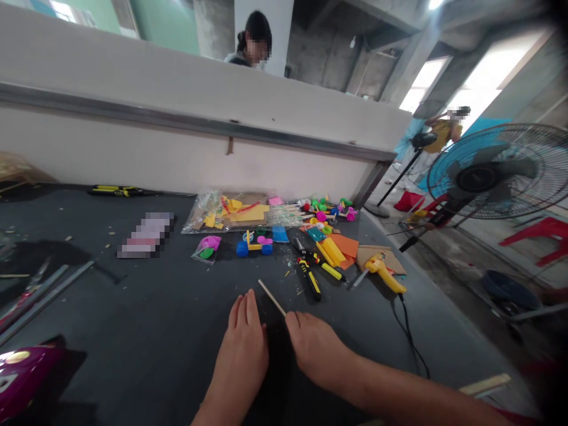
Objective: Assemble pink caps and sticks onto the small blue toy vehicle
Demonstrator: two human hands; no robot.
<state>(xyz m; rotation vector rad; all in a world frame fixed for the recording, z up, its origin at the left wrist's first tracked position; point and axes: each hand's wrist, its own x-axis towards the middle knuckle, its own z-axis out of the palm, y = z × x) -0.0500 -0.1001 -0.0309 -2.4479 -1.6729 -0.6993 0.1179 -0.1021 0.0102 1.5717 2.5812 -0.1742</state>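
My right hand (pixel 317 343) is closed around one end of a thin wooden stick (pixel 271 297), whose free end points forward and left. My left hand (pixel 244 340) lies beside it, fingers stretched out and close together, with no object visible in it; its palm side is hidden. Ahead of both hands stands a small toy car (pixel 254 245) with blue wheels and a yellow frame. Yellow-and-black pliers (pixel 309 278) lie right of the stick's tip. Farther right, a yellow hot glue gun (pixel 385 273) rests on a piece of cardboard (pixel 393 260).
A clear plastic bag (pixel 208 213) of yellow pieces and several colourful wheels (pixel 322 216) line the back. Small packets (pixel 208 245), a blurred flat item (pixel 146 235), metal strips (pixel 48 299) and a purple object (pixel 29 378) lie leftward. A fan (pixel 481 177) stands right; a person (pixel 255 41) is behind the partition.
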